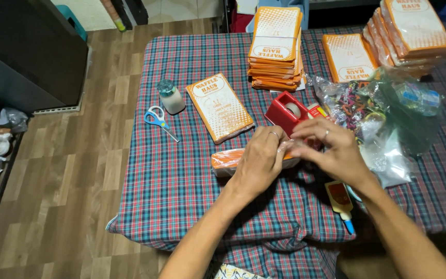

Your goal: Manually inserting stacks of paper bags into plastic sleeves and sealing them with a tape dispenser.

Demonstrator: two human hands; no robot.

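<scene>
Two bare hands meet over a worktop [181, 191] with a checked cloth. The left hand [258, 163] lies on a wrapped orange pack [223, 161], and its grip is closed on the clear wrap. The right hand [331, 150] pinches the same wrap at the other end of the pack. The pack lies flat, just in front of a red tape holder [285, 111]. Left of the tape holder lies a flat orange box [219, 107], then a small jar [171, 96] and blue scissors [157, 120]. Behind the tape holder stands a pile of orange boxes [275, 49]. To its right sits a clear bag [383, 111] of small things. A glue bottle [340, 199] lies near the right wrist.
</scene>
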